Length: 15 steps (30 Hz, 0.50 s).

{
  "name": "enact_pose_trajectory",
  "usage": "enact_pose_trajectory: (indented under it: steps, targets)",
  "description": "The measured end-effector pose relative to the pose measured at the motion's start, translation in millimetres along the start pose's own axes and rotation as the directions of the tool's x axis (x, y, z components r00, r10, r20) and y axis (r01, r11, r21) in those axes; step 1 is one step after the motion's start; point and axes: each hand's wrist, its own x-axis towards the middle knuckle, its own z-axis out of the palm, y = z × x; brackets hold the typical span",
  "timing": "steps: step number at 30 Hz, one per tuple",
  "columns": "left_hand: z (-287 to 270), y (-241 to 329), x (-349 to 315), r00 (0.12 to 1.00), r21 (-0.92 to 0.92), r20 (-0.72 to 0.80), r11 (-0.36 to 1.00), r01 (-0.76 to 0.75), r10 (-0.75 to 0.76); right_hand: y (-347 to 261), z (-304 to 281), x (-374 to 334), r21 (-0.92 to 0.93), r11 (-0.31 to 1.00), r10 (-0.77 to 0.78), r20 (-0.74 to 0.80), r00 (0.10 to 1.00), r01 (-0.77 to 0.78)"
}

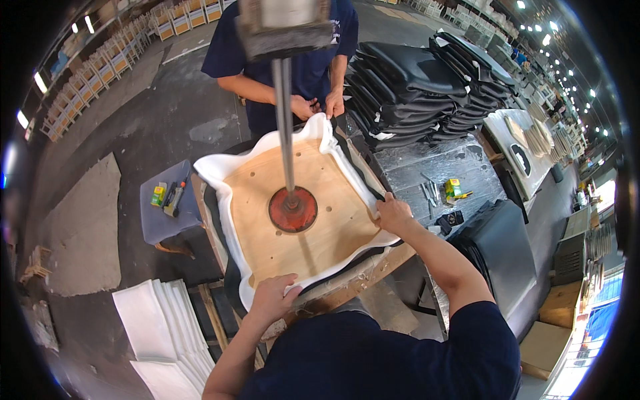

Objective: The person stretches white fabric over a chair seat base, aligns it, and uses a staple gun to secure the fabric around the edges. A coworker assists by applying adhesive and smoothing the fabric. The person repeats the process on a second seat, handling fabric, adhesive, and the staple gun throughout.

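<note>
White padding (213,167) is being gripped by the left hand (270,300) and right hand (395,215); even tension is ideally being kept around the wooden board (343,217).

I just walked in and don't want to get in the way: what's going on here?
The person's left hand is at the near edge of the white padding around a plywood panel, and the right hand is at its right edge. Black sheeting shows outside the padding. A red disc on a metal rod sits on the panel. A co-worker's hands are by the far corner.
</note>
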Motion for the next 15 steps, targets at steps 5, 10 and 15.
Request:
enact_pose_trajectory:
  steps: [5, 10, 15]
  targets:
    - [37, 43, 79, 0.994, -0.327, 0.059, 0.939, 0.107, -0.093, 28, 27, 10, 0.132, 0.976, -0.160, -0.094, 0.983, 0.171]
    - [96, 82, 207, 0.916, -0.692, 0.298, 0.600, 0.402, -0.270, 43, 57, 4, 0.491, 0.804, -0.086, -0.464, 0.882, 0.337]
    - [128, 111, 286, 0.770, -0.600, 0.484, 0.483, 0.638, -0.415, 54, 69, -1, 0.690, 0.601, 0.085, -0.558, 0.826, 0.404]
